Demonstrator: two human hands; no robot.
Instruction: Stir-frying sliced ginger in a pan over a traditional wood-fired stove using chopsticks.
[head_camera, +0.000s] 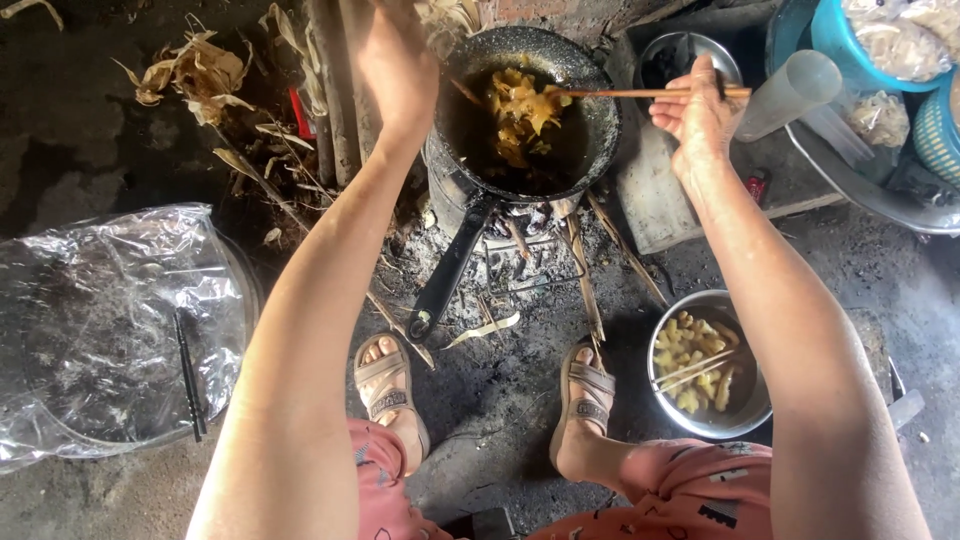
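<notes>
While the right hand (700, 112) pinches a pair of long wooden chopsticks (640, 93) between its closed fingers, the tips of the sticks reach leftward from those fingers into a black frying pan (600, 120). Yellow-brown fried pieces (522, 110) lie in the dark oil just past the stick tips. The pan sits on a small stove with ash and burnt sticks (520, 260) beneath it, its black handle (448, 270) pointing down toward the person's sandalled feet.

Raised beside the pan's left rim, the left hand (392, 60) shows its back to the camera; its fingers run out of the top edge of the view, so whether they are spread or curled cannot be told, and nothing is seen in its grasp.

Well below the right hand's fingers, near the right foot, stands a metal bowl (745, 410) holding pale yellow raw pieces (690, 360). Far to the left of the left hand lies a round tray covered in clear plastic (100, 320), with a dark stick (190, 375) resting on it.
</notes>
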